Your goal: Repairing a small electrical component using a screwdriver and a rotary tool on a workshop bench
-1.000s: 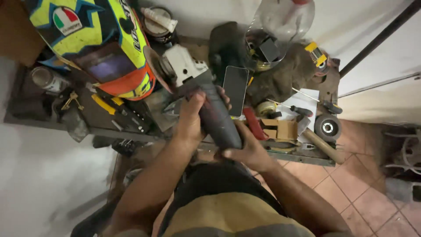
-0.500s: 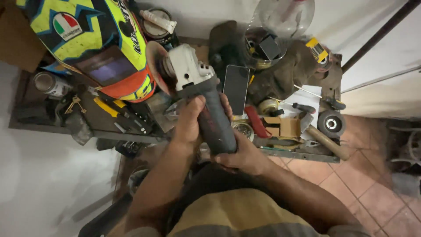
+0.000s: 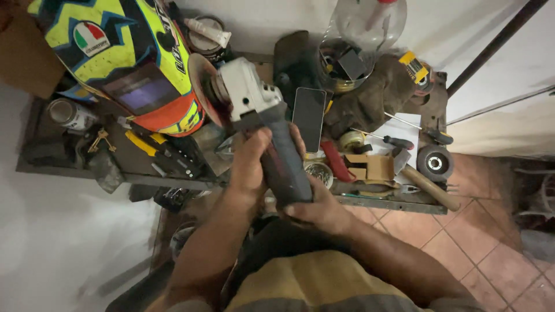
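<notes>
You've got the angle grinder (image 3: 263, 130) in both hands, held up over the front edge of the bench (image 3: 399, 203), near its middle, not resting on anything. Your left hand (image 3: 250, 167) wraps the dark body just behind the grey gear head, fingers curled tight around it, thumb over the top. Your right hand (image 3: 317, 209) cups the tail end of the body from below, fingers closed round it; fingertips mostly hidden underneath.

Handling, as a judgement: rigid metal-and-plastic tool, looks fairly heavy, weight forward at the head. The body is the grip zone, thick and slightly textured, unlikely to slip. Keep off the reddish disc (image 3: 201, 86), which sits at the far left end of the head, tilted toward the painted welding helmet (image 3: 124, 63) and close to it. The disc is thin, probably brittle, and abrasive on its edge and face.

Around it: a phone (image 3: 309, 117) lies flat just right of the head, a leather glove (image 3: 376, 98) toward the back right corner, a spare wheel (image 3: 435, 163) and a wooden-handled hammer (image 3: 428, 188) near the right front edge, yellow-handled pliers (image 3: 141, 143) left of your hands. The bench is crowded, so there's little room beside the disc.
</notes>
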